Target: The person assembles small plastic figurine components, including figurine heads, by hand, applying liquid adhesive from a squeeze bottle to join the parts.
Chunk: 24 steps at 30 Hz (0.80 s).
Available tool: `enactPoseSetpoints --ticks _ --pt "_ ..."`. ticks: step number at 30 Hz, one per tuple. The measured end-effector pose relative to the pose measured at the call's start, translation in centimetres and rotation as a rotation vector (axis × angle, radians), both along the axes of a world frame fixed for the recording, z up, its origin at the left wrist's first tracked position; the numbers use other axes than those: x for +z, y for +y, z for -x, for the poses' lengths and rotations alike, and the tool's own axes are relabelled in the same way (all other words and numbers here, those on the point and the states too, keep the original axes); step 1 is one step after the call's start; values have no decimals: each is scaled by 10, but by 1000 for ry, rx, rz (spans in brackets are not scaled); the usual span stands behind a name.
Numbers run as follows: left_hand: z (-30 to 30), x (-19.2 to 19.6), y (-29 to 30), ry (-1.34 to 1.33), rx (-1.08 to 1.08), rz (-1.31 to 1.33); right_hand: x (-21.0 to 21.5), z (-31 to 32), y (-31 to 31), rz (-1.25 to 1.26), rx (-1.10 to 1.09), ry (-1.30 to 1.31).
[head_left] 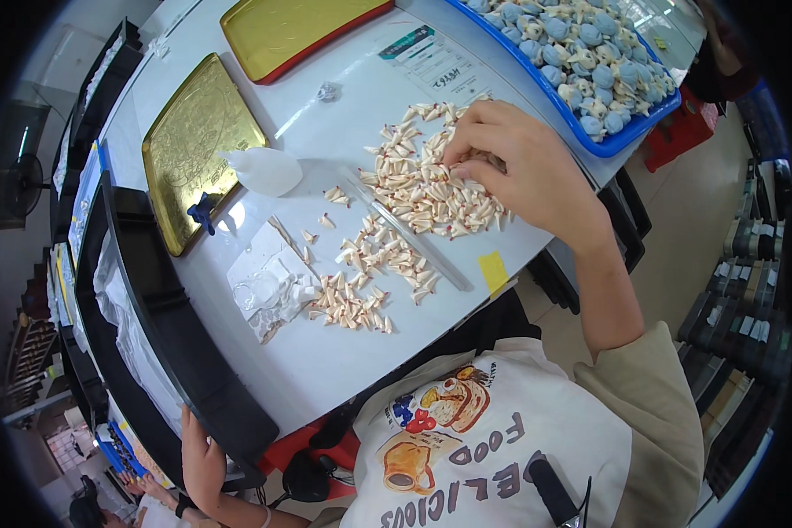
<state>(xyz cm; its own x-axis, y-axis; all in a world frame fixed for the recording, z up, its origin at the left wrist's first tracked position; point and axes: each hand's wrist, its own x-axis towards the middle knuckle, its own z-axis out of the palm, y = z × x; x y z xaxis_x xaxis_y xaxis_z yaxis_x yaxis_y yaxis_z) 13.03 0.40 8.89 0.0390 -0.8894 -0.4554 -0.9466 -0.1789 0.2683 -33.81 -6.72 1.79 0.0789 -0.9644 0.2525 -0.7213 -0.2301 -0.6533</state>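
Note:
My right hand (524, 163) is over a large pile of small cream cone-shaped pieces with reddish tips (422, 198). Its thumb and index finger are pinched together at the pile; whatever lies between them is hidden. A clear strip (414, 236) separates this pile from a smaller group of the same pieces (352, 304). At the lower left, my left hand (201, 453) is at the edge of a long black tray (198, 352) lined with white sheeting. Most of its fingers are hidden, so their grip is unclear.
A white squeeze bottle (268, 172) lies near a gold tray (180, 150) with a dark blue object (201, 213). Another gold tray (295, 40) stands farther back. A blue tub (609, 148) holds many blue-and-cream pieces. White scraps (273, 295) and yellow tape (493, 273) are on the table.

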Motion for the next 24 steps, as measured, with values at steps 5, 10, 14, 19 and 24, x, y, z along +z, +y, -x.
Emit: enactPoseSetpoints --ticks 5,10,14,19,24 --pt "0 -5 3 57 58 89 1 1 -5 85 3 1" --pt "-2 -1 4 254 66 93 6 7 -2 124 -36 -143" --pt "-2 0 9 423 184 7 13 10 5 118 -79 -186" --pt "-2 9 18 404 117 -13 10 14 13 -23 -131 -446" --pt "-9 12 26 354 189 100 12 11 16 -65 -138 -631"
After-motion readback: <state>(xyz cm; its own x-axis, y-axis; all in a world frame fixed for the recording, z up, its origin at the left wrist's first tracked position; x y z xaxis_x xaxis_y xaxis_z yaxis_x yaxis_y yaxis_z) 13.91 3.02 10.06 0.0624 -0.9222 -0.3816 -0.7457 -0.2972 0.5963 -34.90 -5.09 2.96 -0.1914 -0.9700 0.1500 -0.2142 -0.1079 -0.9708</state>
